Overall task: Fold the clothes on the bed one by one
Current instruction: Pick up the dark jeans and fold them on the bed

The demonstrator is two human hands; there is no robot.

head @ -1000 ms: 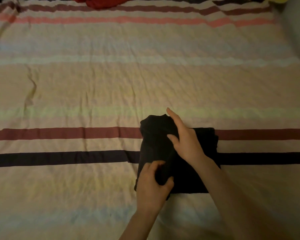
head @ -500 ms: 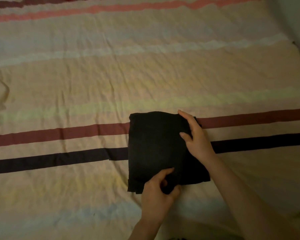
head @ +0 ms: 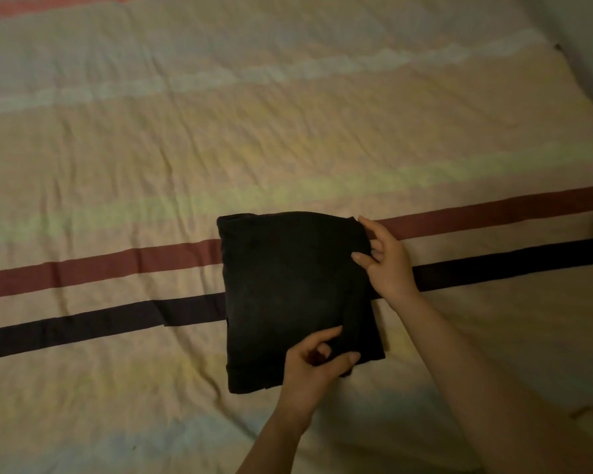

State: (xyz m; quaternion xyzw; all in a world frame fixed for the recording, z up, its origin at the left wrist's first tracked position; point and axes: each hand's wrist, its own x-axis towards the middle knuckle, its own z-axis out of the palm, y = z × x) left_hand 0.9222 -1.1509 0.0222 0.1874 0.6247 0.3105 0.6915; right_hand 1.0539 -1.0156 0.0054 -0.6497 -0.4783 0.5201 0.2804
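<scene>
Your left hand [head: 314,366] pinches the shirt's [head: 295,295] near edge, your right hand [head: 384,265] grips its far right corner — square those edges, then press flat on the bed [head: 151,148].

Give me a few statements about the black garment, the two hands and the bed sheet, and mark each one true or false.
1. The black garment lies folded into a compact block on the striped sheet. True.
2. The left hand pinches the garment's near edge. True.
3. The right hand rests flat on the sheet, away from the garment. False: it holds the garment's far right corner.
4. The garment covers part of the dark red stripe and the black stripe. True.
5. A red garment lies beside the black one. False: none is in view.
</scene>
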